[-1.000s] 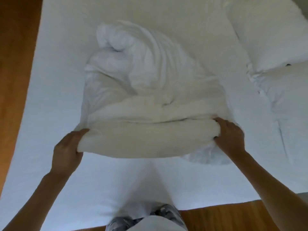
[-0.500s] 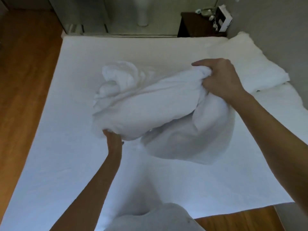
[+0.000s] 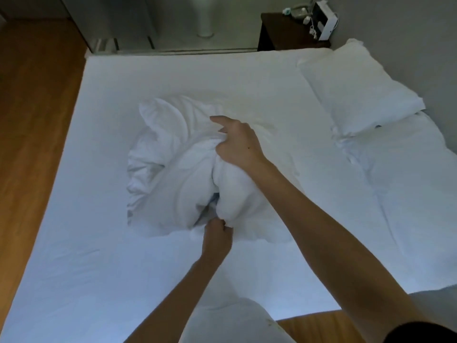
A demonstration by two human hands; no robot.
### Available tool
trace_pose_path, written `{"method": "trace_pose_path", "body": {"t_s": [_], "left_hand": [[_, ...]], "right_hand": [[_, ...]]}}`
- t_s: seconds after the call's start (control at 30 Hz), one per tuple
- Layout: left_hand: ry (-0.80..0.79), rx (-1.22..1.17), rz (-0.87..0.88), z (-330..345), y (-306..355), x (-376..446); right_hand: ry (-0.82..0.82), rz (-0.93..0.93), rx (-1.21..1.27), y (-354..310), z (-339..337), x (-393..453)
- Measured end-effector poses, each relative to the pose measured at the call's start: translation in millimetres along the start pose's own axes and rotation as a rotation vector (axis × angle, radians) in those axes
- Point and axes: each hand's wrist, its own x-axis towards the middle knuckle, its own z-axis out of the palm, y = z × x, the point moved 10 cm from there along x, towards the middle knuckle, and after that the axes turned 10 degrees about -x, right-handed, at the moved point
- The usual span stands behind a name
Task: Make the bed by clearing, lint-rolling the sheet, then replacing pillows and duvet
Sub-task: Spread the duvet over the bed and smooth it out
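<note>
- Step, as I read it: unbundle the duvet [image 3: 178,169] and spread it over the sheet [image 3: 99,256]. Pillows [image 3: 356,95] are already at the head end by the wall, so the duvet looks like the last item.
- Duvet location: crumpled heap mid-bed, resting on the sheet, well apart from the pillows.
- Right hand [image 3: 237,142]: on top of the heap, lower fingers curled into a fold and clamped on the fabric; index finger sticks out straight and is not part of the grip.
- Left hand [image 3: 216,235]: at the near bottom edge of the heap, fingers closed tight, pinching a bit of duvet fabric. Whether that is a corner or just a fold, I cannot tell.
- To do it well: find two real corners or one clean edge first. Pulling on mid-panel folds will only drag the lump around.
- Then lift, pull the hands apart, and flick towards the far side so air opens it.
- Risk: a dark gap shows in the heap just above the left hand. It may be the cover opening, so avoid grabbing the cover alone and shifting the filling.
- Keep the throw clear of the nightstand [image 3: 284,33] clutter at the far corner.
</note>
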Motion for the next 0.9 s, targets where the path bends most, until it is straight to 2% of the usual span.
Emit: {"method": "trace_pose_path", "body": {"t_s": [0.07, 0.13, 0.23, 0.3, 0.37, 0.43, 0.5, 0.57, 0.67, 0.77, 0.9], "left_hand": [[-0.049, -0.056, 0.062, 12, 27, -26], [-0.023, -0.173, 0.055, 18, 42, -39], [0.081, -0.355, -0.040, 15, 64, -41], [0.145, -0.424, -0.085, 10, 85, -39], [0.193, -0.496, -0.087, 7, 109, -36], [0.204, -0.572, -0.077, 5, 141, -39], [0.161, -0.599, -0.048, 9, 167, -47], [0.115, -0.639, -0.015, 9, 178, -61], [0.129, -0.675, -0.007, -13, 182, -81], [0.178, -0.772, -0.007, -53, 179, -83], [0.193, -0.789, 0.100, -111, 188, -62]], "right_hand": [[-0.038, -0.007, 0.082, 24, 4, -18], [0.017, -0.013, 0.069, 47, 3, -41], [0.362, 0.002, 0.051, 92, -19, -114], [0.497, 0.070, 0.047, 128, -13, -174], [0.495, 0.186, 0.104, 156, 14, -231], [0.393, 0.294, 0.229, 161, 53, -267], [0.287, 0.327, 0.293, 145, 87, -273], [0.251, 0.359, 0.286, 127, 104, -259], [0.373, 0.425, 0.388, 127, 120, -226], [0.395, 0.426, 0.452, 112, 141, -186], [0.567, 0.444, 0.543, 80, 113, -158]]}}
